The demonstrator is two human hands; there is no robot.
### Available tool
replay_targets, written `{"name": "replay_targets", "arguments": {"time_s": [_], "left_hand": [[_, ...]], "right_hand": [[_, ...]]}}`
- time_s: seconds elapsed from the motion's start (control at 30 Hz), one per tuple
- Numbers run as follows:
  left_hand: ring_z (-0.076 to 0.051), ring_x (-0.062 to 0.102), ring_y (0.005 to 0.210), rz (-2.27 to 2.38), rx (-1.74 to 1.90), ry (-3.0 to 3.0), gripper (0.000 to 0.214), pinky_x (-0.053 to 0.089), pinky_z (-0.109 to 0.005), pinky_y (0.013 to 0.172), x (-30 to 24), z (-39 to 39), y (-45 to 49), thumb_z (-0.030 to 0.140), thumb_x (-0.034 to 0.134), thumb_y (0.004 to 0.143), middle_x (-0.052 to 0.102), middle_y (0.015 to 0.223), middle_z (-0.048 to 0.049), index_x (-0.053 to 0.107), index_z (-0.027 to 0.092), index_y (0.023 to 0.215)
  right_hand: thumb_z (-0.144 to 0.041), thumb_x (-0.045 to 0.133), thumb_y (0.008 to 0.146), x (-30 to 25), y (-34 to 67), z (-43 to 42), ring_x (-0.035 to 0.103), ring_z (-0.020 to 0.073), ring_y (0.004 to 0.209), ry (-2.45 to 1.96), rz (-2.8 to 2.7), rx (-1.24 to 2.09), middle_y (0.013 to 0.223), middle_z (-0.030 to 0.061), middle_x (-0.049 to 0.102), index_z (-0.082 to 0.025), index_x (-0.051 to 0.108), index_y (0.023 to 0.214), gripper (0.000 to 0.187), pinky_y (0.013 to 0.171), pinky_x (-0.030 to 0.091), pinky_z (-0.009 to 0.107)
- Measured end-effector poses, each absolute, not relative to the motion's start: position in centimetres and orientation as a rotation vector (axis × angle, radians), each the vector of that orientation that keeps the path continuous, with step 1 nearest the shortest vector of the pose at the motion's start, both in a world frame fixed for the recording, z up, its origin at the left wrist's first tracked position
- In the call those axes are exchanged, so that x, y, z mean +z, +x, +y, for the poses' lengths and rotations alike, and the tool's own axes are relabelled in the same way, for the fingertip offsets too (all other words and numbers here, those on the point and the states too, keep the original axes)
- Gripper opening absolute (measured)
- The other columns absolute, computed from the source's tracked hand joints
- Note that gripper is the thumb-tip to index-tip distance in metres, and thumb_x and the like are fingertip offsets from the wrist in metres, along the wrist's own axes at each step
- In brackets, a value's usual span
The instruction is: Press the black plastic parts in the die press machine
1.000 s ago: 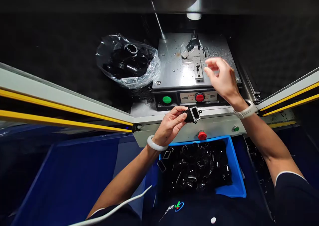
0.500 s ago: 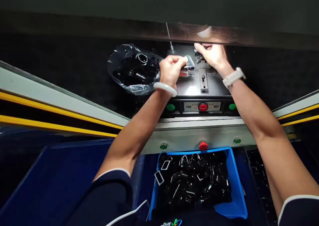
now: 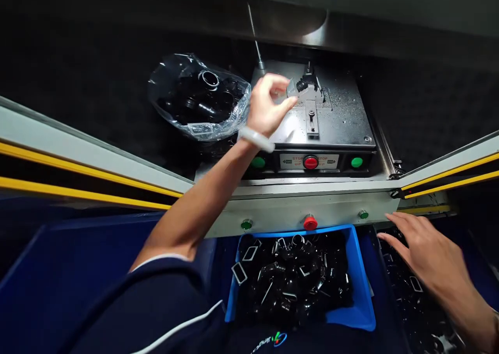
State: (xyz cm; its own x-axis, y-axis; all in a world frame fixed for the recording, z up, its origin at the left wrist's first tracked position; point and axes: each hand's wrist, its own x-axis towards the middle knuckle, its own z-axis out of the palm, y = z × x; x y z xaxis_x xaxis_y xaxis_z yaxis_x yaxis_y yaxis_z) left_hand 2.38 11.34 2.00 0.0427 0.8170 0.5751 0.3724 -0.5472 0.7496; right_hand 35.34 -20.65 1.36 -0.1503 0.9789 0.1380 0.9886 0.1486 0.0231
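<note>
My left hand (image 3: pixel 270 104) is at the metal fixture (image 3: pixel 312 115) on the machine bed. Thumb and fingers are curved apart beside a black ribbed plastic part (image 3: pixel 306 82) seated on the fixture. A greyish edge shows between the fingertips; whether they touch it I cannot tell. My right hand (image 3: pixel 432 260) is over a container of black parts (image 3: pixel 415 286) at the lower right, its fingers stretched out and holding nothing visible.
A clear plastic bag (image 3: pixel 167 104) of black parts lies left of the fixture. A blue bin (image 3: pixel 364 286) of black parts stands below the machine front. Red button (image 3: pixel 310 222) and green buttons line the front. Yellow-striped rails (image 3: pixel 89 172) flank both sides, and a dark machine edge hangs above.
My right hand has left the fixture and moved down to the lower-right container. My left hand's fingers have spread from their grip on a part. A black part now shows on the fixture.
</note>
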Motion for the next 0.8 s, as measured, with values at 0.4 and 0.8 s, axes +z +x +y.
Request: {"name": "replay_targets", "arguments": {"time_s": [0.4,0.8], "left_hand": [[-0.017,0.059,0.071,1.609,0.636,2.066,0.038,0.051,-0.034,0.075,-8.5,-11.9,-10.2,0.048,0.075,0.089,0.068,0.117,-0.0079,0.075,0.024,0.12],[-0.028,0.065,0.1,1.726,0.417,2.307,0.039,0.044,-0.039,0.09,-9.8,-12.4,-10.3,0.039,0.067,0.098,0.065,0.133,-0.0128,0.066,0.026,0.135]], "right_hand": [[-0.041,0.059,0.097,-7.7,37.4,-15.0,0.07,0.0258,0.084,-1.946,-2.037,0.511,0.096,0.0094,0.073,-0.022,0.065,0.096,0.02,0.079,0.054,0.042],[-0.036,0.064,0.092,-8.7,35.8,-15.5,0.065,0.022,0.076,-1.993,-1.832,0.378,0.09,0.0072,0.07,-0.023,0.061,0.088,0.014,0.076,0.05,0.039]]}}
